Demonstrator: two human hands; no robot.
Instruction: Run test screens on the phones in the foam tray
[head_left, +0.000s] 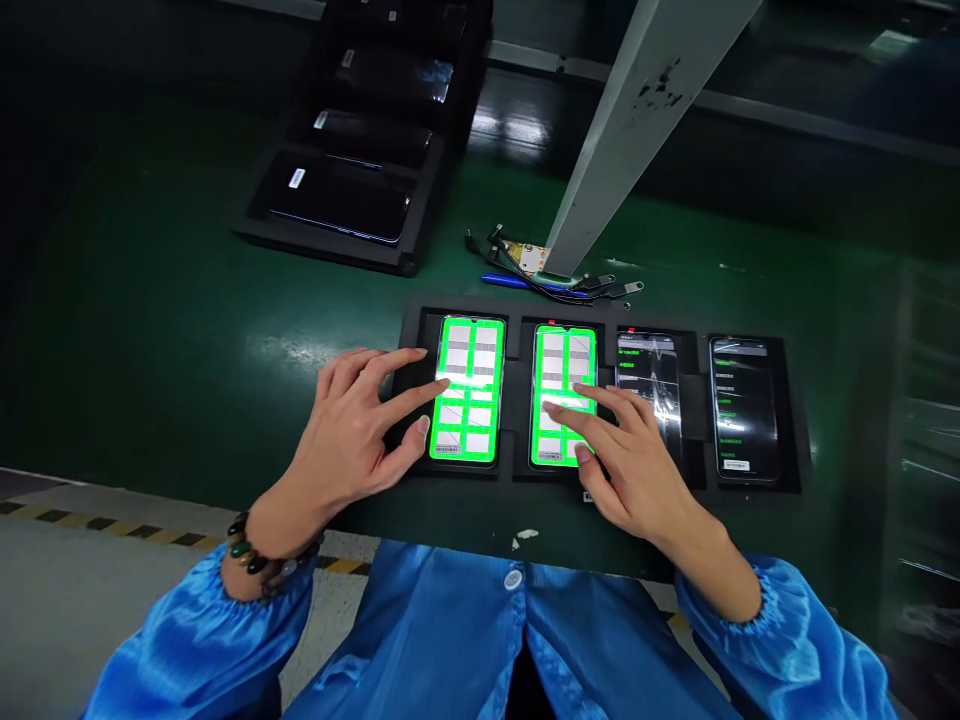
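Four would be too many to list singly, so several smartphones lie face up in a black foam tray [517,400]. My left hand [356,420] is open at the leftmost phone [469,430], its index fingertip at the left part of the lit green and white grid. On the second phone [551,375], showing a like grid, the fingers of my right hand [630,455] are spread, with fingertips at the screen. That hand partly covers the third phone [645,365], whose dark screen has green text and a white waveform. Farther right, the last phone [746,400] shows a dark text list.
A black tray [251,225] of dark phones [345,200] with white labels stands at the back left. Behind the foam tray are black cables [559,293], a blue pen-like stick [502,281] and a slanting grey post [622,130]. The green table's [247,440] front edge is near my body.
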